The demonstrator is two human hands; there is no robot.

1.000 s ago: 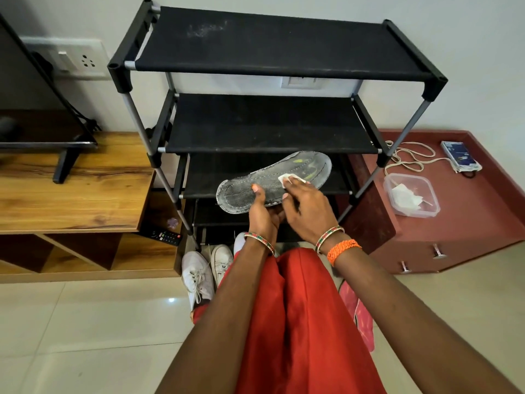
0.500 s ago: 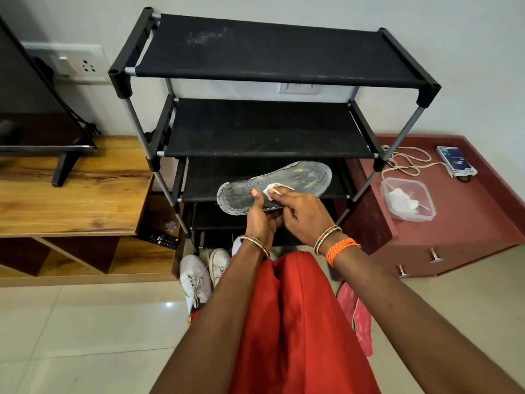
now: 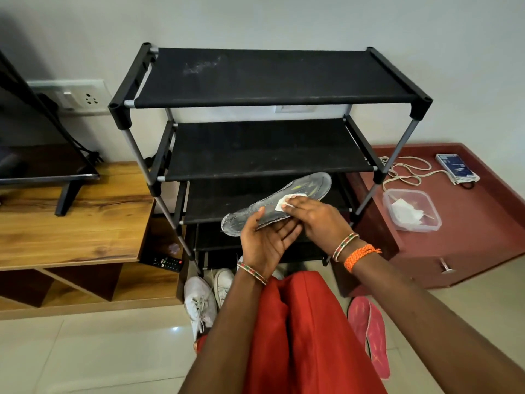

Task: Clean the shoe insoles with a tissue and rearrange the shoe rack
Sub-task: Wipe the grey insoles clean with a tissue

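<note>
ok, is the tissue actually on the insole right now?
Touching. The head view shows the right hand pressing the white tissue flat onto the grey insole, with no gap visible, while the left hand holds the insole from below.

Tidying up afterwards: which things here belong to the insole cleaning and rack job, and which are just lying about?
In use: insole, tissue, shoe rack, white shoes, tissue box.
Lying about: remote, cable, television, pink insoles.

Head-worn view, forward and down, close above hands (image 3: 287, 226)
</note>
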